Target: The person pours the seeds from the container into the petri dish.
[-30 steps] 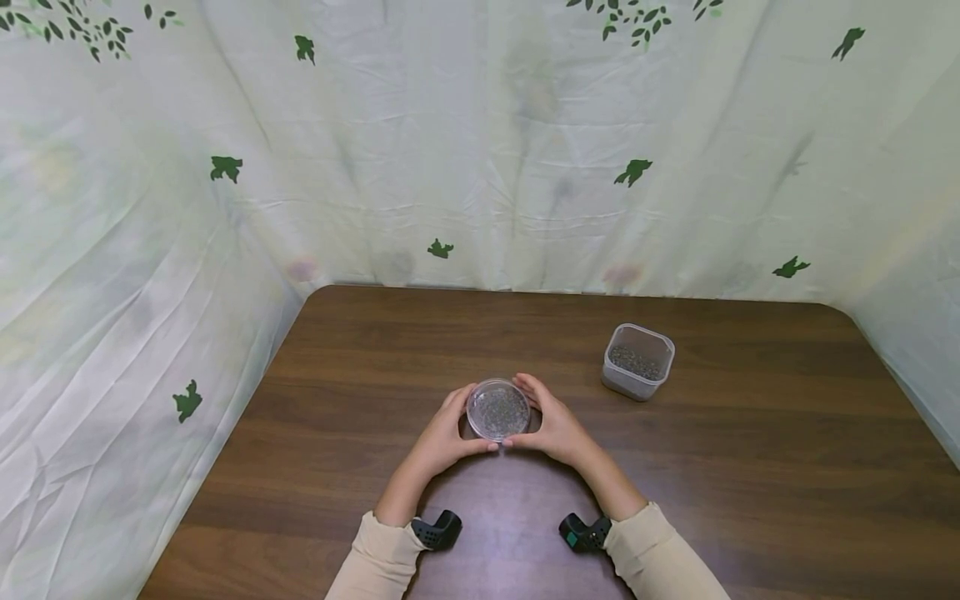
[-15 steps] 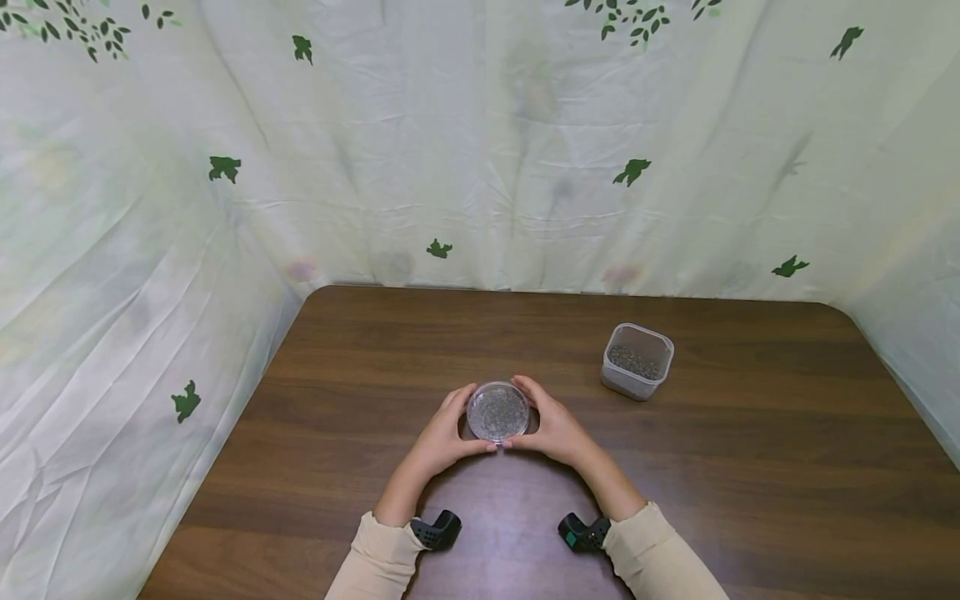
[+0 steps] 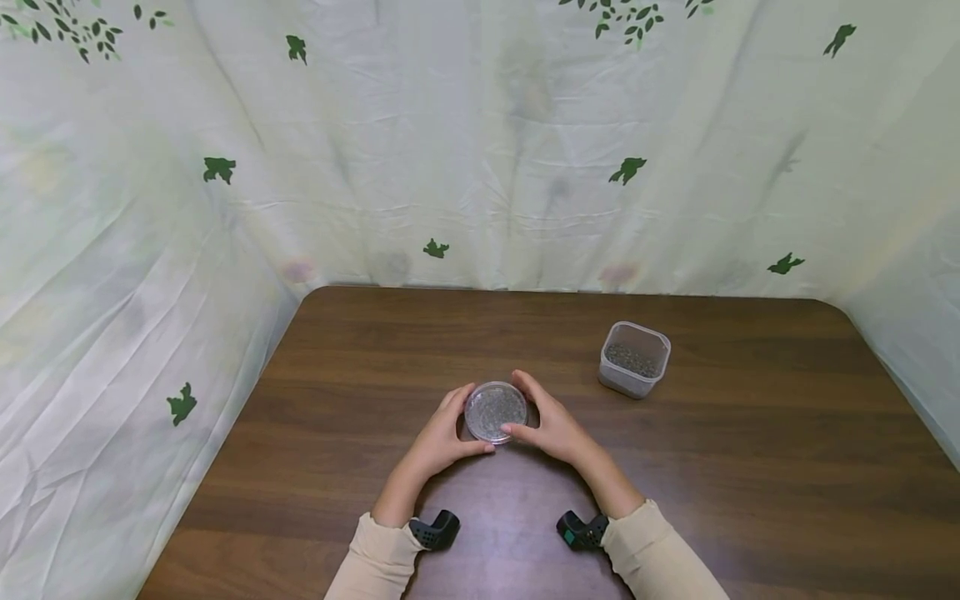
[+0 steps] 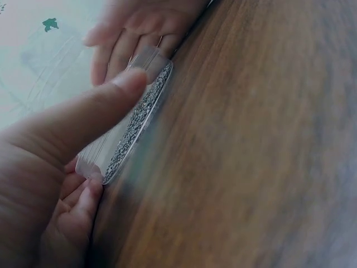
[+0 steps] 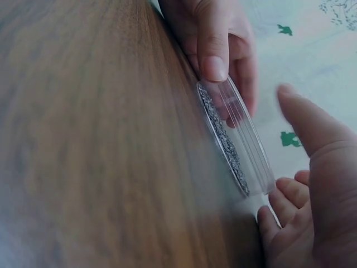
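A clear, round plastic jar [image 3: 495, 408] with dark grey granules in its bottom stands on the brown table between both hands. My left hand [image 3: 441, 433] grips it from the left, thumb on the near side and fingers curled round the far side. In the left wrist view the jar [image 4: 136, 125] shows ridges on its upper part. My right hand [image 3: 553, 423] is at the jar's right side, its thumb raised off the wall in the right wrist view. There its fingers [image 5: 290, 198] lie at the jar's edge; whether they touch it is hard to tell.
An open, squarish translucent tub [image 3: 636, 360] holding similar dark granules stands farther back on the right. The wooden table [image 3: 360, 350] ends at the rear against a pale curtain [image 3: 480, 150] with green bird and leaf prints. More curtain hangs at both sides.
My right thumb has lifted off the jar's near side, and the right hand has loosened. My left hand keeps its grip, and the jar stays in nearly the same place.
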The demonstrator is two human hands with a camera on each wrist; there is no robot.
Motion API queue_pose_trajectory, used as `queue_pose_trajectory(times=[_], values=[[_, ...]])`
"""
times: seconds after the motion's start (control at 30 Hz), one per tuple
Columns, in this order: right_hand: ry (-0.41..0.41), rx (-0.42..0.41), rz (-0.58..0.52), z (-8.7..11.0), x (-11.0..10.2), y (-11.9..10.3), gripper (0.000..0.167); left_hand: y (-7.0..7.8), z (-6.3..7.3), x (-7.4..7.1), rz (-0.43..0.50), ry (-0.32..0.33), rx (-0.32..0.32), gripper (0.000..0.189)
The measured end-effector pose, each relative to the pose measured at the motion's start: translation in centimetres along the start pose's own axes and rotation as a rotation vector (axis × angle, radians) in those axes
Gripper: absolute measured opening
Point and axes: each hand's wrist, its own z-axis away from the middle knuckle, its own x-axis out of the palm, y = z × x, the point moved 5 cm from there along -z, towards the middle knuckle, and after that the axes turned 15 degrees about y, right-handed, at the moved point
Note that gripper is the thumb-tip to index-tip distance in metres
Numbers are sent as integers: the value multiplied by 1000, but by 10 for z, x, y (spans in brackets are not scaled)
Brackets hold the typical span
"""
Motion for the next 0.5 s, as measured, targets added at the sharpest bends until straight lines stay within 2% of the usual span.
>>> queue_pose_trajectory(times=[0.17, 0.3, 0.43, 0.5], values=[[57, 23, -43, 1, -6, -4, 71, 0, 0, -1, 9, 11, -12, 93], [120, -9, -81, 3, -15, -14, 61, 1, 0, -2, 26, 12, -28, 86], [163, -64, -29, 5, -29, -32, 58, 5, -1, -5, 25, 16, -37, 84], [168, -89, 9, 6, -37, -40, 60, 10, -2, -8, 13, 25, -21, 86]])
